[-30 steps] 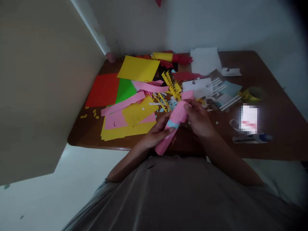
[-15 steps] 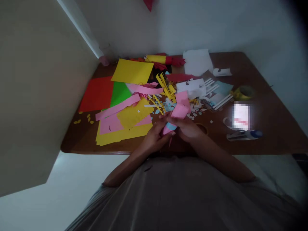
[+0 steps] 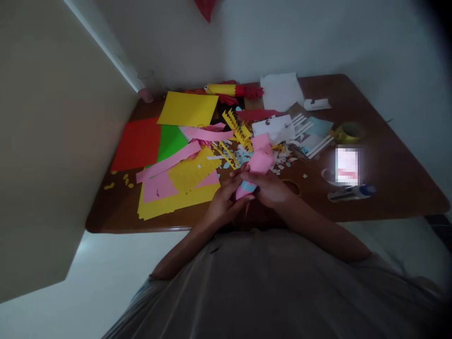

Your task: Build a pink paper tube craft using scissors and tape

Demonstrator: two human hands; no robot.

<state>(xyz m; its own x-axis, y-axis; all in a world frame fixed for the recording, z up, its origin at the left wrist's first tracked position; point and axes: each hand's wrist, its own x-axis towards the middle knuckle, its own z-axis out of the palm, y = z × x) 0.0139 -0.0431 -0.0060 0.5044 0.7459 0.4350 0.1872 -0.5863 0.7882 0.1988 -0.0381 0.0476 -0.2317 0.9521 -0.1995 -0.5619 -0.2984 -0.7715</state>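
Both hands hold a pink paper craft piece point(image 3: 262, 161) with a light-blue band, just above the table's front edge. My left hand point(image 3: 226, 197) is closed around its lower left side, thumb along the bottom. My right hand point(image 3: 270, 188) grips it from the right, with the thumb lying across the pink paper. A folded pink flap sticks up beyond the fingers, and a thin pink strip hangs below. Parts of the piece are hidden by the fingers. Behind it lie small white and blue paper scraps point(image 3: 282, 162).
Yellow point(image 3: 189, 109), red point(image 3: 137, 143) and pink sheets cover the left side of the table. A yellow-and-red paper figure point(image 3: 224, 90) lies at the back. To the right are a tape roll point(image 3: 348, 133), a bright pixelated rectangle point(image 3: 348, 165) and a blue-capped tube point(image 3: 351, 192).
The view has shifted slightly, so the table and papers appear a little further left. Both hands keep their hold on the pink piece, with hardly any movement.
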